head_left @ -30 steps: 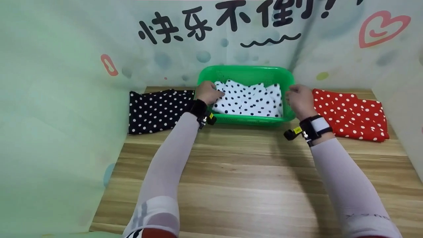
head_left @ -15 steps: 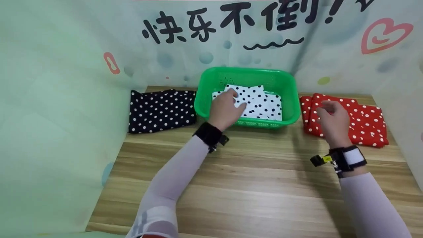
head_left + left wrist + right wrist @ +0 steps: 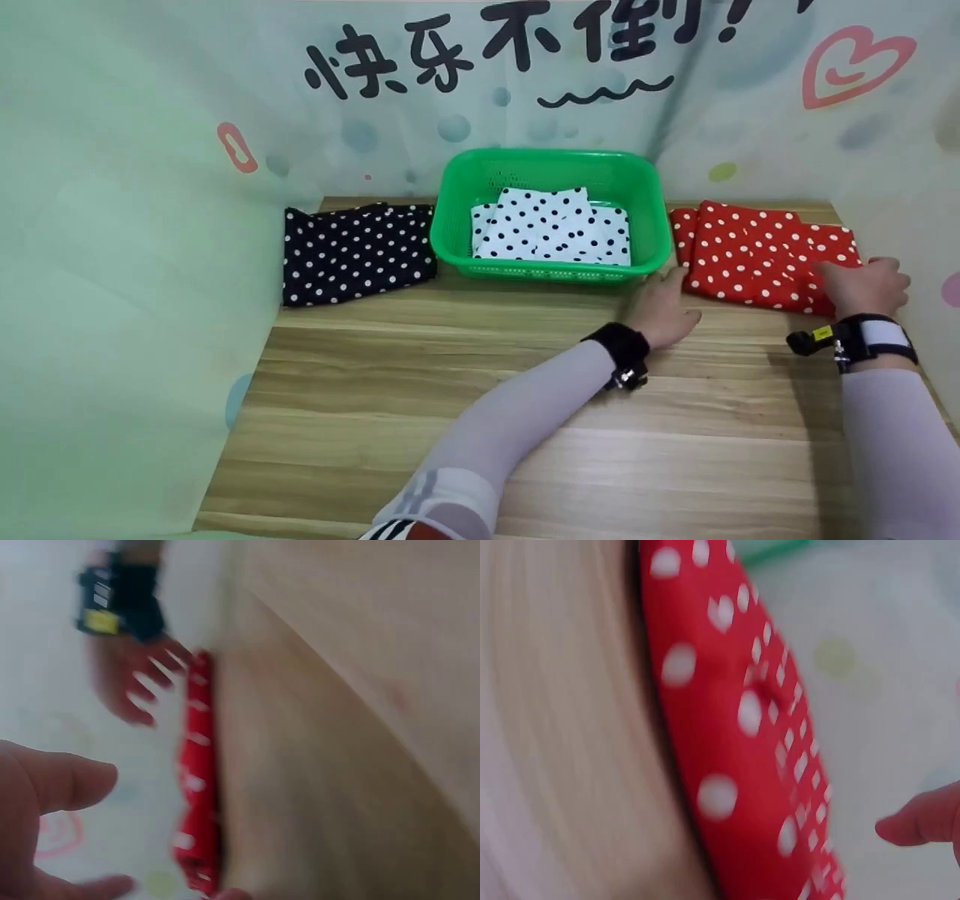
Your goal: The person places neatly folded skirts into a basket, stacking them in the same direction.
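A folded red cloth with white dots [image 3: 757,259] lies at the right of the table. My left hand [image 3: 664,311] is at its near left corner, thumb and fingers apart in the left wrist view. My right hand [image 3: 870,286] is at the cloth's right end, its fingers spread in the left wrist view. Whether either hand touches the cloth I cannot tell. A folded white cloth with black dots [image 3: 551,229] lies inside the green basket [image 3: 555,271], just left of the red one.
Left of the basket lies a folded black cloth with white dots [image 3: 356,255]. A printed curtain [image 3: 420,142] hangs behind and along both sides of the wooden table [image 3: 420,375].
Both hands were at the white cloth in the basket and have come away from it. The left has moved right past the basket; the right has moved to the red cloth's far end.
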